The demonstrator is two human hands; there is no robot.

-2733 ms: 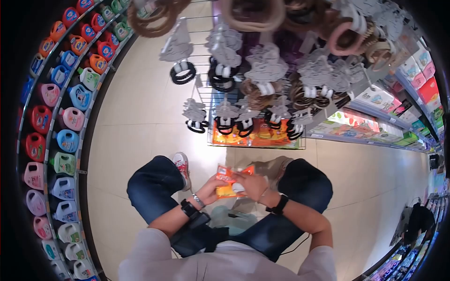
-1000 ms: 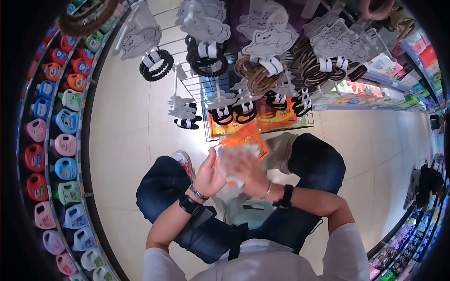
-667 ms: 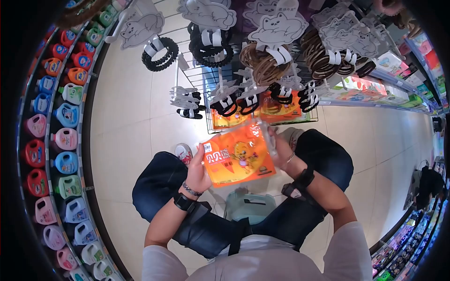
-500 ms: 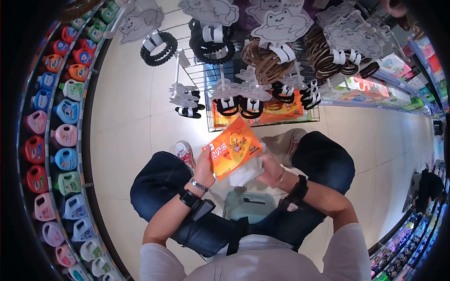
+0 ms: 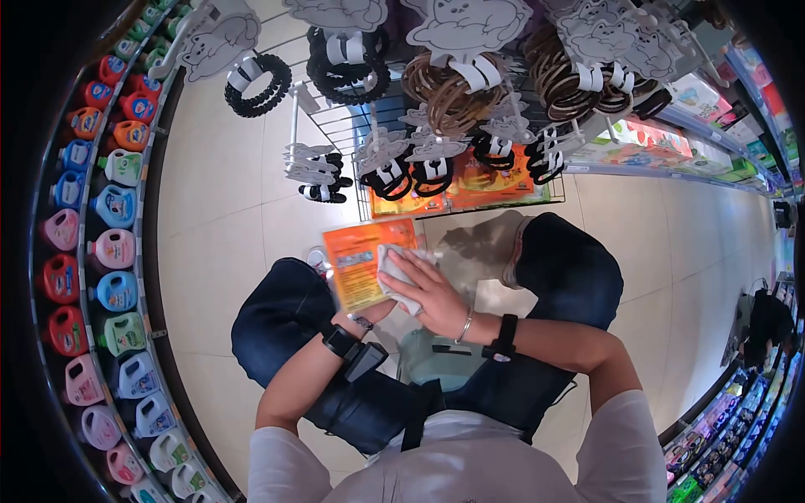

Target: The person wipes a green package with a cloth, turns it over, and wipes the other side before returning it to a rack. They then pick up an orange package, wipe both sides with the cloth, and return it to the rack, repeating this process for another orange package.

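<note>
I am squatting in a shop aisle. An orange snack packet (image 5: 355,265) stands upright in front of my knees, its printed back face toward me. My left hand (image 5: 377,312) holds it from below and behind and is mostly hidden by it. My right hand (image 5: 429,295) lies flat over the packet's right edge and presses a white cloth (image 5: 392,270) against it. Both wrists carry black bands.
A wire rack (image 5: 335,126) just ahead carries hair ties on cat-shaped cards (image 5: 453,80), with more orange packets (image 5: 478,186) in its bottom basket. Detergent bottles (image 5: 113,251) line the left shelf. A pale green box (image 5: 432,360) sits between my legs. Another person (image 5: 759,323) is far right.
The packet has been turned from its cartoon front to its back face and shifted left. My right hand has brought the white cloth from beneath it onto its surface.
</note>
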